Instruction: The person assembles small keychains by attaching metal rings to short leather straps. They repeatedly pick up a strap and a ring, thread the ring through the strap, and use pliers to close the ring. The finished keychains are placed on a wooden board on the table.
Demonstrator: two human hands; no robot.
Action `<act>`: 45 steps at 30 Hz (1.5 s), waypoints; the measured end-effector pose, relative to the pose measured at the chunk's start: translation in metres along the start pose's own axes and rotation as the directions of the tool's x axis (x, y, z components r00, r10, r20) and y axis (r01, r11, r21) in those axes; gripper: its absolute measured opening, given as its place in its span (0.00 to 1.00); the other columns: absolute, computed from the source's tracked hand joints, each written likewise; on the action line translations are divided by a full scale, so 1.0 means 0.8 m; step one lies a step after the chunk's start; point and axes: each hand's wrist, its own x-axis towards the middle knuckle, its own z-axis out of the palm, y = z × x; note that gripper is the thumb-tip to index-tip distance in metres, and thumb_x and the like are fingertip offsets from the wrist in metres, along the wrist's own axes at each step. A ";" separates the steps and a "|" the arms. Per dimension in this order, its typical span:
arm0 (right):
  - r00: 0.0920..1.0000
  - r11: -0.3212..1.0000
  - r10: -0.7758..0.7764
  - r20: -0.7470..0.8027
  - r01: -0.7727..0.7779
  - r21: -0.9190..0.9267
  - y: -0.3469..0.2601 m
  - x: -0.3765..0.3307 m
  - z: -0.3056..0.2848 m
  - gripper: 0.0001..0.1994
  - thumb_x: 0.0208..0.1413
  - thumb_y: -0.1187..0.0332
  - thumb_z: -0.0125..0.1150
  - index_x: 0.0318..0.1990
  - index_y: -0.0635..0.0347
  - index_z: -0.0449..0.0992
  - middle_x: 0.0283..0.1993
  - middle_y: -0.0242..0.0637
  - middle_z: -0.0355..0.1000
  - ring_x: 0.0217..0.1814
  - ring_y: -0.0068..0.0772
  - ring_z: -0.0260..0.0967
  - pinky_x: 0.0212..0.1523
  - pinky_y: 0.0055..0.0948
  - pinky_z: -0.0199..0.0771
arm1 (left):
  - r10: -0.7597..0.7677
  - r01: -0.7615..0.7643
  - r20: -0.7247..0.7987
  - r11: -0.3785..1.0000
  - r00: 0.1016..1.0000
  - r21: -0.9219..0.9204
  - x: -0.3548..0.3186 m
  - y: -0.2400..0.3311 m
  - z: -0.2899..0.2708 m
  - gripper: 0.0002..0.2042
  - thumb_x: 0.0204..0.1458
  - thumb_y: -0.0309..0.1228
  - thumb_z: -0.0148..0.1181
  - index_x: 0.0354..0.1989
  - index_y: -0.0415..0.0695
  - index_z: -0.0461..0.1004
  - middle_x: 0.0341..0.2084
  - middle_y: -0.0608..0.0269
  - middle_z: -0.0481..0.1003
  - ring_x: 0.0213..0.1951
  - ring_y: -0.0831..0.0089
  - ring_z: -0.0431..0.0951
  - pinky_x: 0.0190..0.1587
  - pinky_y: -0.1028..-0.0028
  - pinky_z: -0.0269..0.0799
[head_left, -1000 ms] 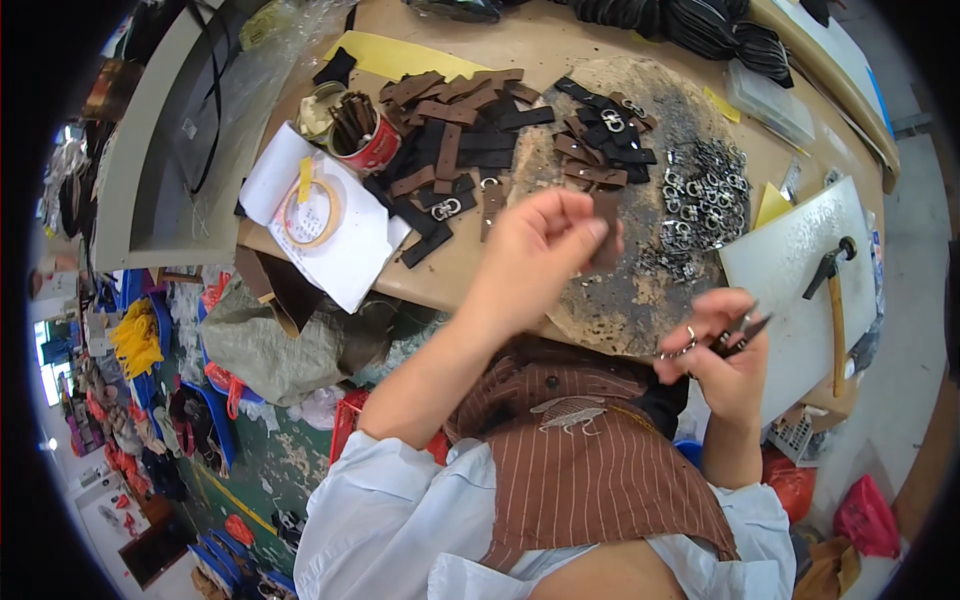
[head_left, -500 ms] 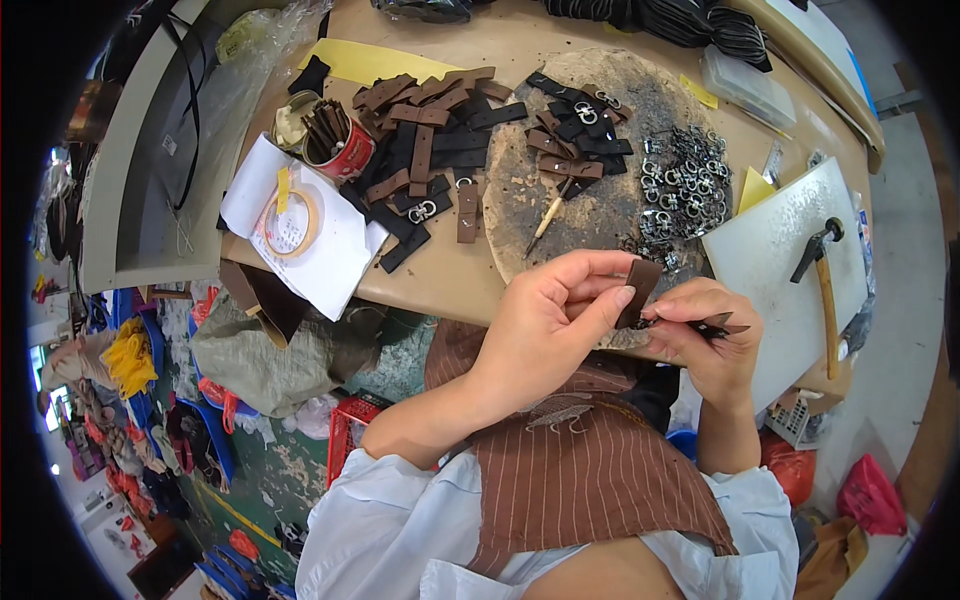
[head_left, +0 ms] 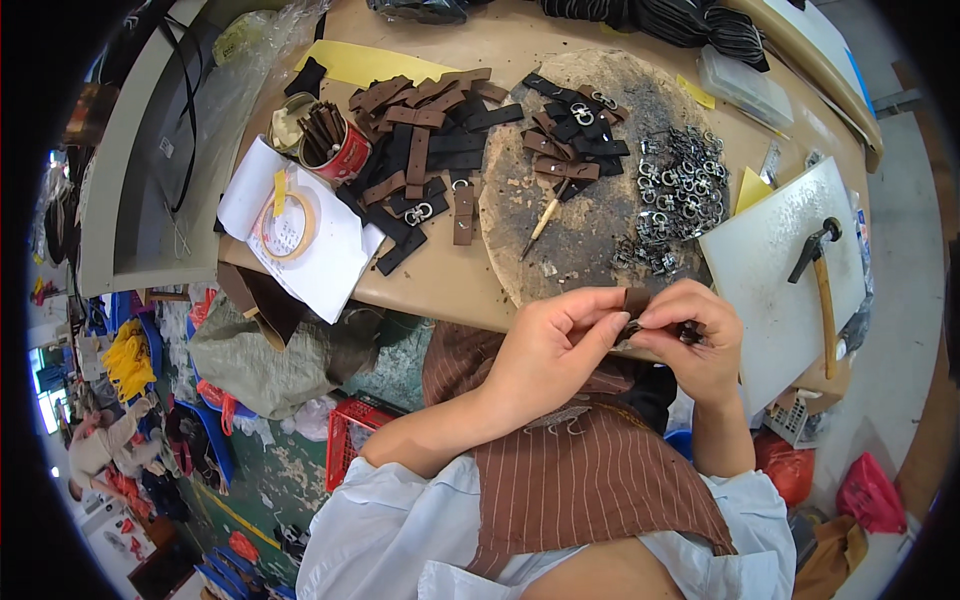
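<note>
At the table's front edge my left hand (head_left: 555, 350) pinches a short brown leather strap (head_left: 636, 299) between thumb and fingers. Close against it, my right hand (head_left: 705, 340) has its fingertips closed at the same strap, where a small dark metal piece (head_left: 630, 329) shows. More dark bits stick out within the right palm; they are too small to name. Beyond the hands, a round worn block (head_left: 510, 215) bears brown and black straps (head_left: 567, 168), a wooden-handled awl (head_left: 547, 220) and a pile of silvery metal swivel clasps (head_left: 685, 185).
Left on the table lie a heap of straps (head_left: 417, 160), a red tin (head_left: 350, 155) holding brown strips, and a tape roll (head_left: 303, 240) on papers. At right a hammer (head_left: 825, 290) rests on a white board (head_left: 765, 245). A red crate (head_left: 345, 440) stands below.
Both hands have come closer together and slightly lower. The brown strap, upright before, now shows only its upper end between the fingers. The right fingers have closed in over the dark pieces.
</note>
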 end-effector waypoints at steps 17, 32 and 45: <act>0.931 0.816 0.360 0.062 -0.347 0.463 0.000 -0.005 0.005 0.15 0.44 0.78 0.64 0.42 0.66 0.72 0.30 0.29 0.68 0.27 0.12 0.60 0.28 0.13 0.60 | 0.349 -0.373 0.136 0.831 0.927 0.413 0.004 -0.001 -0.003 0.14 0.47 0.17 0.57 0.44 0.35 0.71 0.36 0.54 0.77 0.40 0.73 0.77 0.42 0.75 0.74; 0.962 0.867 0.251 -0.105 -0.176 0.466 0.019 -0.004 0.021 0.10 0.48 0.77 0.60 0.40 0.65 0.71 0.38 0.30 0.65 0.32 0.14 0.62 0.34 0.14 0.61 | 0.008 -0.057 -0.100 0.861 0.995 -0.506 0.017 -0.006 0.008 0.14 0.52 0.21 0.53 0.47 0.42 0.61 0.38 0.65 0.69 0.39 0.80 0.72 0.43 0.79 0.70; 0.909 0.794 0.417 0.011 -0.371 0.481 0.011 -0.010 0.012 0.07 0.48 0.77 0.60 0.35 0.62 0.70 0.33 0.28 0.68 0.32 0.14 0.62 0.35 0.16 0.62 | 0.178 -0.191 -0.115 0.976 0.977 -0.108 0.013 -0.016 0.004 0.11 0.49 0.21 0.56 0.41 0.38 0.66 0.36 0.66 0.69 0.41 0.80 0.68 0.45 0.79 0.64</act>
